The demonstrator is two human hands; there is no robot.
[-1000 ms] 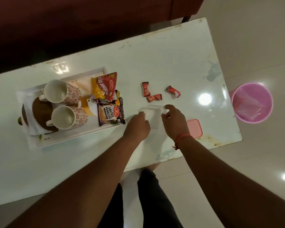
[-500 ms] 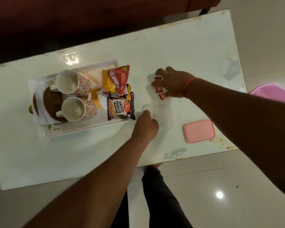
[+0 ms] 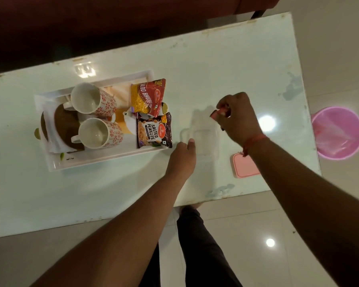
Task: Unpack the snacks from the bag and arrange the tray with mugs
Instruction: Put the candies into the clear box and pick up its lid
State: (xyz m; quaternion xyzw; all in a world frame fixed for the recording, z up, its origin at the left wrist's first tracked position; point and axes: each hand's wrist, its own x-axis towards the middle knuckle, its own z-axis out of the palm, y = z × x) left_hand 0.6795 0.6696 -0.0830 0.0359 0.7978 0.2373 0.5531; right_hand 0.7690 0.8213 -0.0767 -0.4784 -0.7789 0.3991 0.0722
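In the head view, taking the white tray (image 3: 104, 160) as the landmark: two patterned mugs (image 3: 95, 119) lie on their sides inside it, with the yellow-and-red snack packet (image 3: 146, 96) and the salted peanuts packet (image 3: 153, 130) along its right end. Just off that right end stands a clear plastic container (image 3: 203, 139), and the left hand (image 3: 182, 156) steadies its near-left corner, thumb against the rim; the other fingers are hidden, so how they lie cannot be told. Farther right of the tray, the right hand (image 3: 236, 119) is above the container's far edge with fingers curled tight on red-wrapped candies (image 3: 217, 112). A second ago three such candies lay loose on the table (image 3: 236, 65) beyond the container; half a second ago the right hand was over them; now that spot is bare, so they have been gathered up. That suggests the loose sweets are about to go into the container. Its pink lid (image 3: 244, 165) lies well right of the tray, near the table's front edge.
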